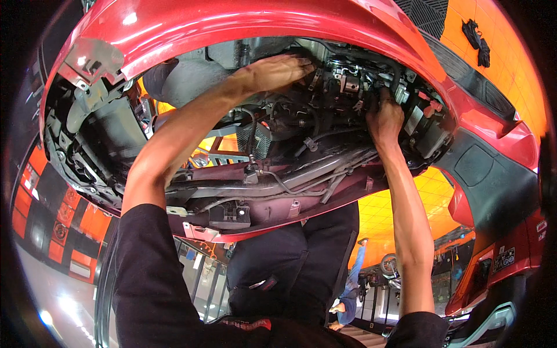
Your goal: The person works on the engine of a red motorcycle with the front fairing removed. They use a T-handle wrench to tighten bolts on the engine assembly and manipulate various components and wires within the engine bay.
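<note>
Both arms reach down into the open body of a red scooter, among dark hoses, wires and metal parts. My left hand lies stretched out, palm down, at the far side of the opening, beside a smooth dark grey housing. Its fingertips are partly lost in shadow next to a shiny metal engine part. To the right of that part, my right hand is closed with bent fingers near a black hose. What its fingers grip is hidden.
A frame tube with cables crosses the near side. At the right is a black box, beyond it the grey plastic body panel. Black gloves or cloth lie on the orange tiled floor. Another person in blue is in the background.
</note>
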A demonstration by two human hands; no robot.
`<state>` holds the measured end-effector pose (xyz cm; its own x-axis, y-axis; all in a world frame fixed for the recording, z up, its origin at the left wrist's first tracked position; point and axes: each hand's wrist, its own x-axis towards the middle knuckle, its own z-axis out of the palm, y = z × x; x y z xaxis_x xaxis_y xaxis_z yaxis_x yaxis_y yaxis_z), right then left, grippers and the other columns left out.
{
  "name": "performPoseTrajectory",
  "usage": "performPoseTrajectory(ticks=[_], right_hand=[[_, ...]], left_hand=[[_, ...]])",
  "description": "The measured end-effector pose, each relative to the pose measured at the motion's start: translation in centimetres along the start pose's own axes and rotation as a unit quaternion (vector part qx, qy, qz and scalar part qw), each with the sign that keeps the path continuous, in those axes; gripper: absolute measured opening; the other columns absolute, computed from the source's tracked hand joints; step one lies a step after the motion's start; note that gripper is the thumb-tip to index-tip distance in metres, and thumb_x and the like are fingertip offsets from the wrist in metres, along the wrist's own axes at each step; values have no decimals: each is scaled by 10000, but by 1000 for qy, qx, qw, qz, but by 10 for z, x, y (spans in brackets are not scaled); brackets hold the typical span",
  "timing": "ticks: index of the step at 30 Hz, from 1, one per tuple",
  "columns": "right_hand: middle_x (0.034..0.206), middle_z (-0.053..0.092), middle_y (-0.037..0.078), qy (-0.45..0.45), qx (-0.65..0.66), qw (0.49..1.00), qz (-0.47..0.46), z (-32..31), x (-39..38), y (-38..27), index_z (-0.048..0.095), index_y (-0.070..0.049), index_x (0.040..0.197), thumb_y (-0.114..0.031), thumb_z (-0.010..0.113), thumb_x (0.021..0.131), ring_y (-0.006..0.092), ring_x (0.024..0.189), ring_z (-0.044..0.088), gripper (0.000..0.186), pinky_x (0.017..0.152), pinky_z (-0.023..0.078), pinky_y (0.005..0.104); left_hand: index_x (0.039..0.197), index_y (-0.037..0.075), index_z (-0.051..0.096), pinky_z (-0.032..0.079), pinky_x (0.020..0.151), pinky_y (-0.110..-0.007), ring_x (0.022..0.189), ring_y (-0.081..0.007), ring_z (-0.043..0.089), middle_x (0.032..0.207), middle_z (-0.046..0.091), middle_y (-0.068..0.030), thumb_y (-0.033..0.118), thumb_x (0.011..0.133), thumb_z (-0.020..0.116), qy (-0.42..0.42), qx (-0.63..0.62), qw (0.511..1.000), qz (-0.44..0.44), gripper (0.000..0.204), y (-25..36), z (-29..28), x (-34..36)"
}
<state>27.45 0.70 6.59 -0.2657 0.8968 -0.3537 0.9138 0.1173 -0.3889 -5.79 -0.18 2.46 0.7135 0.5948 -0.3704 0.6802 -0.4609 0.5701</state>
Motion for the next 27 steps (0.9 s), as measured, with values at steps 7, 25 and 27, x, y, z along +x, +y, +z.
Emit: performPoseTrajectory(ticks=[7, 25, 27], right_hand=[[762, 674, 302, 10, -29, 999, -8, 3, -4, -1, 668, -25, 1177, -109, 652, 902, 512, 746, 681, 288, 656, 523, 582], [867, 697, 337, -99, -46, 994, 30, -11, 0, -10, 575, 49, 1194, -180, 645, 942, 515, 848, 703, 348, 762, 567, 584], [890, 689, 365, -124, -7, 991, 50, -19, 1, -18, 560, 72, 1197, -164, 647, 935, 533, 874, 698, 363, 798, 571, 591]], left_hand=[[1329, 24, 604, 515, 1042, -428, 1165, -357, 619, 1191, 640, -178, 101, 795, 810, -127, -111, 986, -19, 578, -6, -42, 27], [1143, -5, 637, 539, 912, -437, 1107, -362, 644, 1133, 632, -202, 67, 885, 614, 245, -41, 955, -159, 270, 107, -68, 47], [1231, -18, 608, 500, 972, -502, 1112, -398, 590, 1234, 599, -219, 165, 920, 683, 249, -45, 965, -75, 368, 125, -48, 44]])
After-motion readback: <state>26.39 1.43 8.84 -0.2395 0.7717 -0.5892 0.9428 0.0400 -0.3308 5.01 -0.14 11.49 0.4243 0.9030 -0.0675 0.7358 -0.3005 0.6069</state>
